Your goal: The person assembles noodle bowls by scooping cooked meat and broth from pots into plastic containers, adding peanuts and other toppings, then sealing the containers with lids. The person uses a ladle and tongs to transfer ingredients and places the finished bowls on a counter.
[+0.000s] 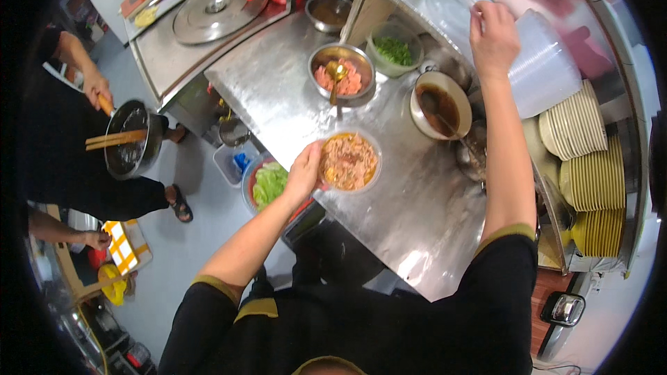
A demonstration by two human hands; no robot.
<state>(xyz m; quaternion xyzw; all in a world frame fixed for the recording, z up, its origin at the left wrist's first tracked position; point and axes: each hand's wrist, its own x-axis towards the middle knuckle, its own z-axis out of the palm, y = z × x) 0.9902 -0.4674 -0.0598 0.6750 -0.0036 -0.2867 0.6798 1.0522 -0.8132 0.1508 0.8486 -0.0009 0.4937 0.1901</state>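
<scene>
My left hand point(304, 169) grips the side of a round clear plastic tub point(351, 161) filled with meat in brownish-orange sauce, just over the front edge of the steel counter. My right hand point(494, 36) is raised to the shelf at the upper right, fingers bent together beside clear plastic lids point(448, 10). Whether a lid is between those fingers cannot be made out. Beyond the tub, a steel bowl point(321, 88) holds pink raw meat with a gold-coloured spoon point(337, 73) in it. A white bowl of dark brown sauce point(445, 105) stands to the right, a ladle inside.
Chopped green herbs fill a clear tub point(393, 48) at the back. Stacked clear containers point(545, 66) and plates point(594, 173) line the right side. Below the counter's left edge sits a basin of lettuce point(269, 184). At left, a person holds a wok point(130, 140); another person's hand point(97, 239) shows below.
</scene>
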